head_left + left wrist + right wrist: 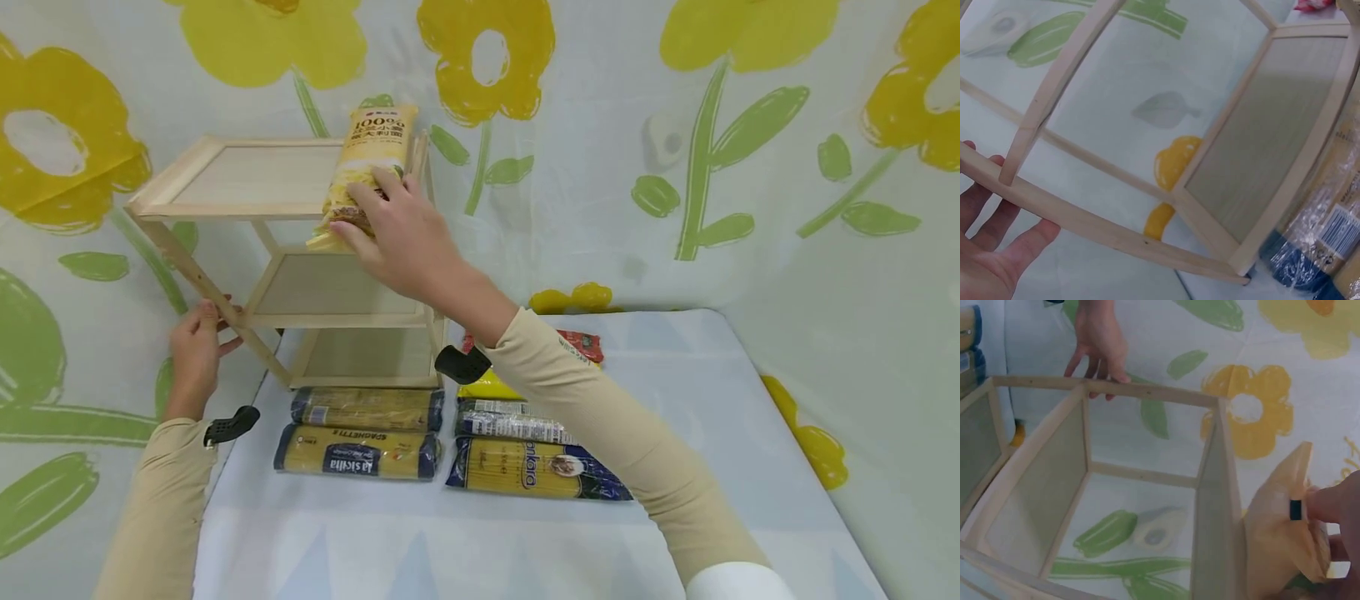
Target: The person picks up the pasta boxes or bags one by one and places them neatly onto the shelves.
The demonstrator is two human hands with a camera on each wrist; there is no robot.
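Note:
A three-tier wooden shelf [322, 320] stands at the left. My left hand [197, 346] grips its left side post, with the fingers partly hidden behind the wood. In the left wrist view, the thumb and fingers of that left hand [997, 244] lie about the wooden rail [1094, 224]. My right hand [405, 237] holds a yellow bag of pasta [372, 154] at the right end of the top tier, fingers spread over its front. From the right wrist, the pasta bag [1279, 531] shows side-on, close against the top panel.
Two spaghetti packs [356, 452] lie in front of the shelf's foot. To their right are another pasta pack [517, 467], a clear-wrapped pack [510, 423], a yellow pack [487, 386] and a red pack [583, 343], partly behind my right forearm. A flowered cloth [585, 217] hangs behind.

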